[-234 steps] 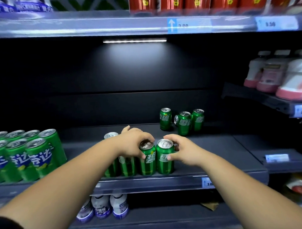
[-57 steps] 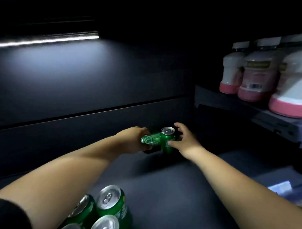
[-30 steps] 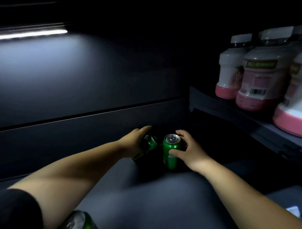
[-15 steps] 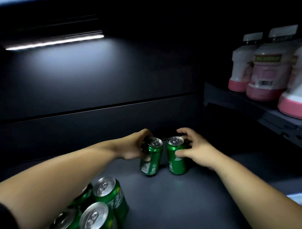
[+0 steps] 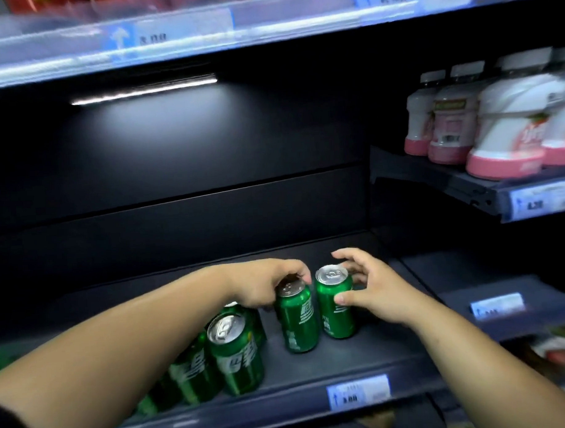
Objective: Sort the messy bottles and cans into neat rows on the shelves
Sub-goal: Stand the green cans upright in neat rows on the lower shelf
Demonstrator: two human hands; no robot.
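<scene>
Grips the top of the left can [image 5: 298,319] with the left hand [image 5: 264,286], fingers curled down over its lid. Clasps the right can [image 5: 337,306] with the right hand [image 5: 378,295], thumb pressed against the near side, fingers curved loosely round the far side, forefinger lifted clear. Holds both green cans upright on the dark shelf [image 5: 369,351], just beside each other, the left one slightly nearer. Near left, under the left forearm: a cluster of green cans [image 5: 236,356] at the shelf's front edge, partly hidden by the arm. On the front lip, a price tag [image 5: 358,394], print blurred. Far right, pink-and-white bottles [image 5: 508,126] on a higher shelf [image 5: 466,188]. Overhead, a light strip [image 5: 142,92] beneath the upper shelf [image 5: 268,25].
</scene>
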